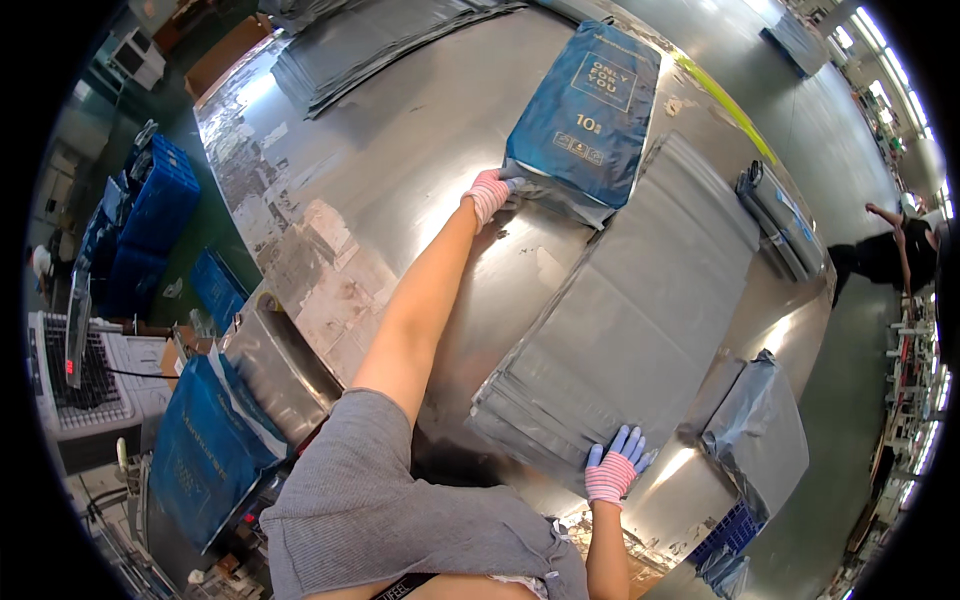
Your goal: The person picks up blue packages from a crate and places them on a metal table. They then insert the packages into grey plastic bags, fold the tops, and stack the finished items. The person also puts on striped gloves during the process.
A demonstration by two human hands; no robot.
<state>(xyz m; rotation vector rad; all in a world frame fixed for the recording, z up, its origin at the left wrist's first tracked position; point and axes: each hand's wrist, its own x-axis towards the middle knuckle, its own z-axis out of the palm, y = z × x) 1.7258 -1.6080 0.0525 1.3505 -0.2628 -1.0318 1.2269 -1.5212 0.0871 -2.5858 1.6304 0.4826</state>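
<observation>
My left arm stretches far across the metal table. In a striped glove, my left hand (490, 197) is closed on the near left corner of a filled blue plastic package (590, 105) with white print. That package lies flat, its grey underside showing along the near edge. A long stack of flat grey plastic bags (630, 290) lies between the package and me, reaching up along the package's right side. My right hand (614, 470), gloved the same way, rests with fingers spread on the near right end of this stack.
More grey bags (370, 50) are piled at the far left of the table (400, 130). Rolled dark plastic (778, 215) lies at its right edge. Another blue package (210, 445) stands left of me; a grey bag (760, 430) hangs over a blue basket (725, 535). A person (900, 250) is at right.
</observation>
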